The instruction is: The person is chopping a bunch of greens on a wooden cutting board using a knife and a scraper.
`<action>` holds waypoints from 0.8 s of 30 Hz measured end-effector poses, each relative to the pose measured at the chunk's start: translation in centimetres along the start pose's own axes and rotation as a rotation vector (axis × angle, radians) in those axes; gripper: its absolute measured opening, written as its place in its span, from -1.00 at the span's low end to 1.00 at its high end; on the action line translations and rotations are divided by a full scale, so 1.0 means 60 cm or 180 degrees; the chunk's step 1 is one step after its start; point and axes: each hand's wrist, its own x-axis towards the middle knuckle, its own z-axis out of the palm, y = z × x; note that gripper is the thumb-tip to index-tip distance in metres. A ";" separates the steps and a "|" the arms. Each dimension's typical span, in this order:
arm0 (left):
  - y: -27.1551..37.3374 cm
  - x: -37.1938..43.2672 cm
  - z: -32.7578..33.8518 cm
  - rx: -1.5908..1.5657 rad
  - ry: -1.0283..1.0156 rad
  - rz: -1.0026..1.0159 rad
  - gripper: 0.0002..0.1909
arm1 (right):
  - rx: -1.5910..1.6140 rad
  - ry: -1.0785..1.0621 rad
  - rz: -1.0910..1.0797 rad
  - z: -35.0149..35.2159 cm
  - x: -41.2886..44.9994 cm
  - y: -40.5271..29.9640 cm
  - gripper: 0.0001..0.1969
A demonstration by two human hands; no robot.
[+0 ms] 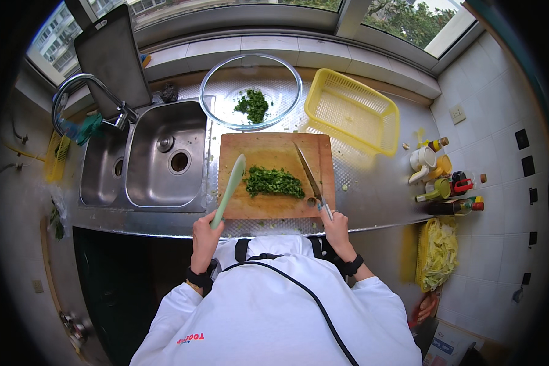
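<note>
My left hand grips the handle end of a pale green spatula, whose rounded head leans over the left side of the wooden cutting board. In my right hand is a kitchen knife with a light handle. Its blade points away from me along the board's right side. Between the two tools lies a heap of chopped green leaves. Just behind the board stands a clear glass bowl with more chopped greens at its bottom.
A double steel sink with a curved faucet is at left. A yellow plastic basket sits behind right. Several condiment containers line the right wall, near a basket of pale cabbage leaves. Green scraps dot the steel counter.
</note>
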 end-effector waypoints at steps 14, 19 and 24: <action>0.023 -0.021 0.014 -0.0034 0.0072 -0.0196 -0.72 | 0.0316 -0.0441 -0.0553 0.111 0.011 -0.034 -0.61; 0.008 -0.040 0.015 -0.0031 0.0188 -0.0284 -0.67 | 0.0385 -0.0025 -0.0250 0.079 0.010 -0.021 -0.61; 0.016 -0.045 0.010 -0.0007 0.0072 -0.0333 -0.63 | 0.0457 -0.0187 0.0208 0.058 -0.050 -0.033 -0.64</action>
